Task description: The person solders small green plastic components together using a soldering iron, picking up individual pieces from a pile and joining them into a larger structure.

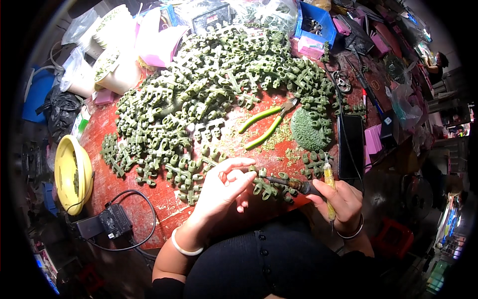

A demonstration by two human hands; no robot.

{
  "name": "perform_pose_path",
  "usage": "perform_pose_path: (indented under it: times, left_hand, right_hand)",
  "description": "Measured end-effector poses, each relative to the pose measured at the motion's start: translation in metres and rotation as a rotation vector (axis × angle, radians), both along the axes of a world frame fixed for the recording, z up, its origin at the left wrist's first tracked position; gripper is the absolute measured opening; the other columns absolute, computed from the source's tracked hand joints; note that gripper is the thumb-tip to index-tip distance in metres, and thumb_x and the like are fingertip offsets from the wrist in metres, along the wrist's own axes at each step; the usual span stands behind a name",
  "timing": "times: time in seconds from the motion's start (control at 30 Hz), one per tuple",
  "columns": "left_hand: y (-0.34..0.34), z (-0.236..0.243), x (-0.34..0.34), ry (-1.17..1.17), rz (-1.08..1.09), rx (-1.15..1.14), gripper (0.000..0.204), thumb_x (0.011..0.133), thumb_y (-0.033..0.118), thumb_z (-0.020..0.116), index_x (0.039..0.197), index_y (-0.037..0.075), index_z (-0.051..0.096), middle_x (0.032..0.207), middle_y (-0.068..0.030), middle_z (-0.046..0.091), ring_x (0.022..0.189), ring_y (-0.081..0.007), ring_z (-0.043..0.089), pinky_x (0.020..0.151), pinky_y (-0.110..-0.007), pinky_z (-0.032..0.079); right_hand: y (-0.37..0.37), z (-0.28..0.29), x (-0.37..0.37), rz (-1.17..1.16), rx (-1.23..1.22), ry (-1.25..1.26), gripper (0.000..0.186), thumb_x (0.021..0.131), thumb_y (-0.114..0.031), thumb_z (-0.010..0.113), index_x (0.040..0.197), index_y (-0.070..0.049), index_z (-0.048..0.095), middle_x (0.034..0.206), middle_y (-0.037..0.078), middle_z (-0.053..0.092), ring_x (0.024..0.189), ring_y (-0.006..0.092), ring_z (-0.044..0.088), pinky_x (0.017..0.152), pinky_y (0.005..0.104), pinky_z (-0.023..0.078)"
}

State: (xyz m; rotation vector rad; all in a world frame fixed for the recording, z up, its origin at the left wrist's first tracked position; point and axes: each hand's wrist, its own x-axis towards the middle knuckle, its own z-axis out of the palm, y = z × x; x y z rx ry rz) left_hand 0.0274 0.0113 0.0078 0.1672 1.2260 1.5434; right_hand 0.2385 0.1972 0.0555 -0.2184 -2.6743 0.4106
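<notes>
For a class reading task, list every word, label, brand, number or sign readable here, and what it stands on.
No text can be read.
Black plastic power adapter: pale fine markings, too small to read.
Small black box with a pale square sticker: mark too small to read.
Slim yellow-wrapped tool in the right hand: no lettering can be made out.

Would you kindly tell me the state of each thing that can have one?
Green-handled cutters, handles spread apart.
Black-handled tool, held in the right hand.
Yellow-handled tool, also held there.
Yellow bowl, open, green bits inside.
Blue bin, open, holding small items.
White bucket, open, green pieces inside.
Black rectangular device, face dark.
</notes>
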Motion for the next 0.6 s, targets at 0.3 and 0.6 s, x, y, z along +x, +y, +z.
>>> perform_pose_path:
  times: [0.3,0.6]
  left_hand:
    - [-0.0008,-0.0014,0.0001,-0.006,0.001,0.002,0.037,0.096,0.012,0.069,0.128,-0.001,0.057,0.069,-0.0033,0.063,0.048,-0.0089,0.057,0.042,-0.022,0.046]
    - [0.0005,-0.0007,0.0002,-0.012,0.003,-0.008,0.036,0.096,0.013,0.069,0.128,0.000,0.057,0.069,-0.0028,0.063,0.048,-0.0087,0.057,0.042,-0.021,0.046]
  right_hand:
    - [0.0013,-0.0021,0.0001,0.004,-0.007,0.008,0.039,0.075,-0.014,0.086,0.109,-0.003,0.073,0.075,0.007,0.055,0.060,0.0227,0.059,0.052,0.0345,0.047]
    - [0.0015,-0.0013,0.0001,0.006,0.002,0.004,0.039,0.075,-0.014,0.086,0.109,-0.003,0.073,0.076,0.007,0.056,0.060,0.0228,0.059,0.053,0.0341,0.047]
